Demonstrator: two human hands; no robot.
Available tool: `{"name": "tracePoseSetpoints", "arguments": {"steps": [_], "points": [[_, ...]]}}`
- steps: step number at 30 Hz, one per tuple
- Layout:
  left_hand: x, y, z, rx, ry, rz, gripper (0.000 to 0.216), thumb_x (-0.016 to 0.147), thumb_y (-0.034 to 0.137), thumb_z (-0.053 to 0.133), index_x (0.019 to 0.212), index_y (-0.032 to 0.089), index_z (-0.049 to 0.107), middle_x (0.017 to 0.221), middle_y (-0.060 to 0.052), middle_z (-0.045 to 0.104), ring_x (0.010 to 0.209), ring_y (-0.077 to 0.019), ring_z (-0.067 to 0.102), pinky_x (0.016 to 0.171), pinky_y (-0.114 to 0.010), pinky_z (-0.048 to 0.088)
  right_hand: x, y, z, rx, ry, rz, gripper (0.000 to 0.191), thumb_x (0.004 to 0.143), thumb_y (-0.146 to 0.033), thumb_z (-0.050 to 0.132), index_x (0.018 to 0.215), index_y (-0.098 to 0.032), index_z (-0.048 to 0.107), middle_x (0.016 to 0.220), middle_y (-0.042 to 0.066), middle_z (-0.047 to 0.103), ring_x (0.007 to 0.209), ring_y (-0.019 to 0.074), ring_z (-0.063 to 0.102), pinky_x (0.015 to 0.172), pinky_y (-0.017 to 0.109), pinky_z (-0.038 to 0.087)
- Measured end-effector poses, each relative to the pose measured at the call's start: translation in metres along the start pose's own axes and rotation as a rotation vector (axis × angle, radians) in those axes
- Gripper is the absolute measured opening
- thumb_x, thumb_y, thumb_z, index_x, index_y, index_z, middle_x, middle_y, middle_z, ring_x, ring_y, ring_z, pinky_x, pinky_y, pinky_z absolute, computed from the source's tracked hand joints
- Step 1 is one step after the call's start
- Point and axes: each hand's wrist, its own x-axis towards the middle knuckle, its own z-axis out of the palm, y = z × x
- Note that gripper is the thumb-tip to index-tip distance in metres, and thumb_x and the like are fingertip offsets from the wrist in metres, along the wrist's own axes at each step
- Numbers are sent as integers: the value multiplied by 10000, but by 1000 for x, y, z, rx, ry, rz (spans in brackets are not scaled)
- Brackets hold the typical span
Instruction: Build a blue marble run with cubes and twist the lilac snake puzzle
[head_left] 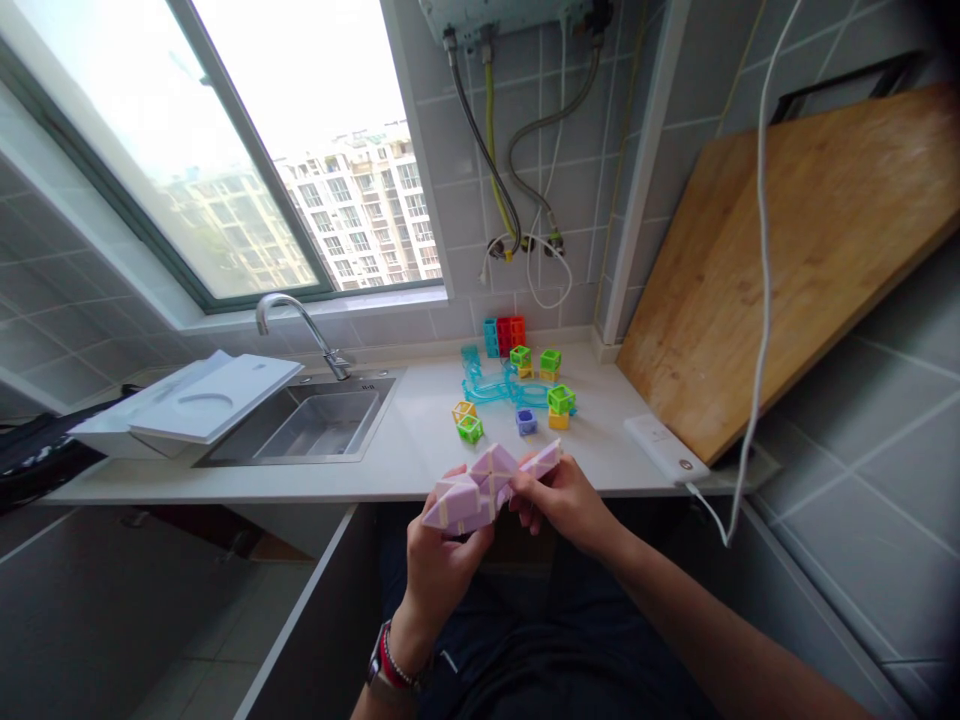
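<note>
I counted one pink toy (491, 482), one left hand (441, 560) and one right hand (574, 505).
From far away, I saw four green cubes (559, 407), four yellow cubes (559, 421), one purple cube (526, 428), one tap (301, 320) and one big wooden board (795, 250). The clear blue bits (491, 390) were too jumbled for me to count.

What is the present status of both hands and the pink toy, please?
Left hand: holding pink toy. Right hand: gripping its other end. Plastic blocks on counter beyond; no obstruction visible at the hands.
</note>
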Motion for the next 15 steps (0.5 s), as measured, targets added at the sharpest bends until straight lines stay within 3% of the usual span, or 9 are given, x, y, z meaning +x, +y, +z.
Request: {"name": "tracePoseSetpoints", "arguments": {"steps": [4,8,11,15], "points": [[5,-1,4,-213,-94,-153,506,609,126,919,1065,192,710,1019,-77,798,915,-274,768,821,-352,624,-2,11,6,242,36,102,436,850,-552,721,773,-127,668,594,20,638,431,97,533,356,179,380],[9,-1,4,-428,-193,-327,601,615,168,935,1143,202,649,967,-73,800,800,-234,775,693,-311,637,-3,21,7,497,-86,175,439,853,-558,724,818,-123,670,536,-39,530,407,43,386,367,160,238],[10,-5,6,-520,-157,-452,694,636,194,934,1245,233,603,1082,-91,785,842,-231,779,680,-292,640,-3,23,6,522,-99,137,395,867,-522,730,864,-135,653,551,-49,516,430,40,384,393,162,223],[12,-14,9,-590,-90,-477,552,709,182,893,1207,221,658,1161,-87,767,906,-198,773,757,-266,633,0,18,6,442,-24,100,324,864,-448,758,938,-173,605,630,-31,597,461,65,485,403,163,271]]}}
